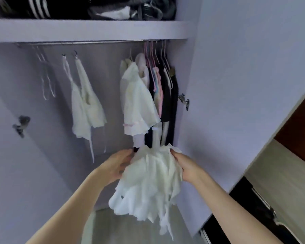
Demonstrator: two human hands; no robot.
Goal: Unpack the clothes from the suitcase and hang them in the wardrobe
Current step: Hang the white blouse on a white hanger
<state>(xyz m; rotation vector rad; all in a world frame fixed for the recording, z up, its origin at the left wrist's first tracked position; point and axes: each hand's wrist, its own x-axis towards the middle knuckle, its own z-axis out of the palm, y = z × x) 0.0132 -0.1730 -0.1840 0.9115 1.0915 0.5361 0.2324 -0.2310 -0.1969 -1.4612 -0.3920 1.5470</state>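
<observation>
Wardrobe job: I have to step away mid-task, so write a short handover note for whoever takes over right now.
Left hand and right hand: both grip a bunched white garment, held low in front of the wardrobe, not on a hanger.
Rail: two white tops hang mid-rail, a packed group of clothes at the right end, bare hangers at the left.
Done: several items hung.
Left: put this garment on a hanger and hang it. The suitcase is out of view.

Both bare arms stretched forward, left hand [119, 164] and right hand [185, 166] level, fingers curled
</observation>
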